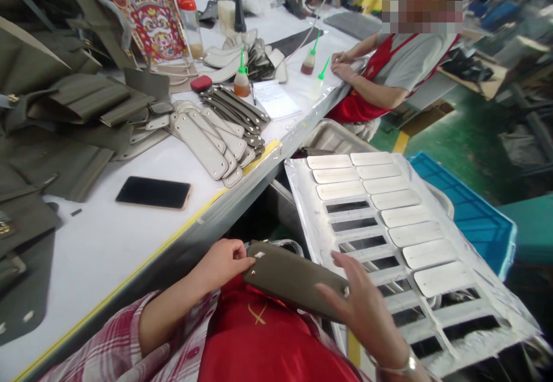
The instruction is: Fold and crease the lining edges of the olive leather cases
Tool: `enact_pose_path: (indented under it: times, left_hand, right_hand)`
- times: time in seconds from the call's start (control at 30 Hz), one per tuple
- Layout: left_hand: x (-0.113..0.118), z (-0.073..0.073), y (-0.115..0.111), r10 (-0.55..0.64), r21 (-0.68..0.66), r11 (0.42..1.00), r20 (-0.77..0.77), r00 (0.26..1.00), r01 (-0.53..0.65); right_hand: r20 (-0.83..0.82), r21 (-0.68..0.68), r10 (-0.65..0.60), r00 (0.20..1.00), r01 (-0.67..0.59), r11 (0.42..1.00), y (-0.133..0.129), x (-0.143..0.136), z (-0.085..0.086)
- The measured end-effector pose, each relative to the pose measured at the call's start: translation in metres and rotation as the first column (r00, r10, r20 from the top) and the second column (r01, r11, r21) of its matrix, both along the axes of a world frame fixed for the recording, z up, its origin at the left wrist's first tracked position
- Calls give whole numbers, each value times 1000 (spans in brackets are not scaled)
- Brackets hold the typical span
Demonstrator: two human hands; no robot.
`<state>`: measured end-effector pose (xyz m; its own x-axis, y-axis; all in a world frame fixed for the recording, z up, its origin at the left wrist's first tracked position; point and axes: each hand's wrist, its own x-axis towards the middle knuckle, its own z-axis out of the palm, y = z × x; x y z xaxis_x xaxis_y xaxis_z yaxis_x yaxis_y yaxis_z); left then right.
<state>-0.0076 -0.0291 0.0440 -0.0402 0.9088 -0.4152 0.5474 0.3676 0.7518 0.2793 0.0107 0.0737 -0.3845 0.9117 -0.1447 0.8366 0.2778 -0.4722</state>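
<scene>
An olive-green rounded leather strap piece lies across my lap, over a red apron. Small metal studs and whitish tabs sit near its two ends. My left hand pinches its left end between thumb and bent fingers. Over the right end is my right hand, thumb and fingers spread apart, the thumb overlapping the piece; whether it presses on it I cannot tell. Just right of that hand, a white slotted board carries two columns of pale rounded strips, with several dark slots between.
The white table holds a phone, stacked pale strap pieces, olive leather parts and green-tipped bottles. Another person in a red apron works at the far edge. A blue crate stands behind the board.
</scene>
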Motion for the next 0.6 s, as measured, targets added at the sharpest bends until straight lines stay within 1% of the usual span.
enact_pose_path:
  times: [0.03,0.07,0.1,0.17,0.2,0.27,0.37,0.47,0.6]
  left_hand:
    - [0,-2,0,6,-1,1000,6,1000,-6]
    - [1,-3,-1,12,-1,1000,14,1000,-12]
    - [1,-5,-1,17,2,1000,25,1000,-17]
    - [1,-8,-3,30,16,999,49,998,-31]
    - [1,-10,-3,40,24,999,66,997,-41]
    - [1,-12,-4,55,27,998,114,992,-59]
    - [-3,-15,-4,57,13,998,213,975,-61]
    - [-8,-19,-1,28,11,999,287,957,-33]
    - [-12,-23,3,-17,17,1000,316,949,13]
  right_hand:
    - [-15,46,128,992,-127,991,-2,-22,0]
    - [-21,61,244,970,-242,968,-3,-44,-2]
    - [-27,60,333,943,-331,942,-4,-64,-5]
    - [-24,69,391,920,-389,919,-5,-94,-14]
    - [-19,71,396,918,-394,916,-5,-104,-18]
    - [-10,73,390,921,-388,919,-4,-113,-24]
    - [-8,71,379,925,-378,923,-2,-117,-29]
    - [-1,74,365,931,-364,928,0,-119,-31]
    - [3,97,370,929,-368,925,1,-122,-35]
